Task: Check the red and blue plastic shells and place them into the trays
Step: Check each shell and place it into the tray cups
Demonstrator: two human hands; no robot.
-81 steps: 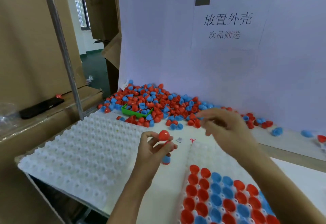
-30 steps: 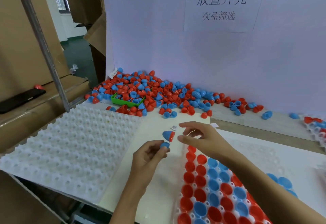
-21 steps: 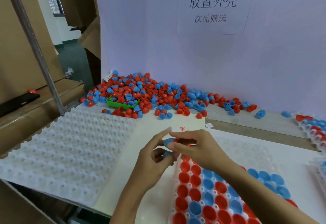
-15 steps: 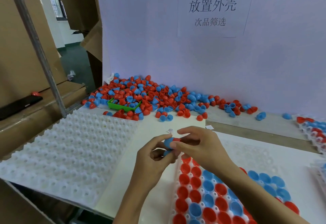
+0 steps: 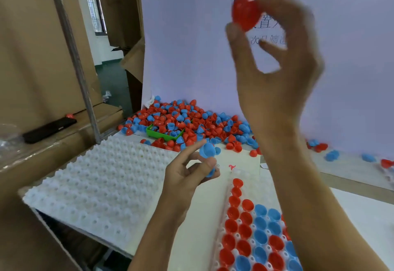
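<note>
- My right hand [image 5: 275, 53] is raised to about one o'clock in the view, pinching a red, translucent, dome-shaped plastic shell [image 5: 245, 13] between thumb below and fingertips above. The other fingers curl loosely behind it, blurred.
- My left hand [image 5: 187, 174] sits low near the centre, holding a blue dome-shaped plastic shell [image 5: 206, 150] against the thumb. The forefinger is stretched out toward twelve o'clock. A second bit of blue shows under the thumb — I cannot tell whether it is another shell.
- I judge these shells to be very light, thin and stiff, with a smooth, slightly slippery skin. A gentle pinch across the rim or the dome's sides should do; squeezing hard could flex or crack the wall.
- The red shell's pointed end seems to aim toward five o'clock, its long axis tilted off vertical — blur makes that uncertain. The blue shell's rounded end faces down and left, its open mouth up toward the far pile.
- At five o'clock lies the white dimpled plastic tray partly filled with shells [image 5: 232, 174], their hollow sides up. At eight o'clock is a white dimpled plastic tray holding no shells [image 5: 102, 185].
- At twelve o'clock, against the pale backdrop, sits the loose heap of red and blue shells [image 5: 191, 119] around a small green plastic bin [image 5: 162, 135].
</note>
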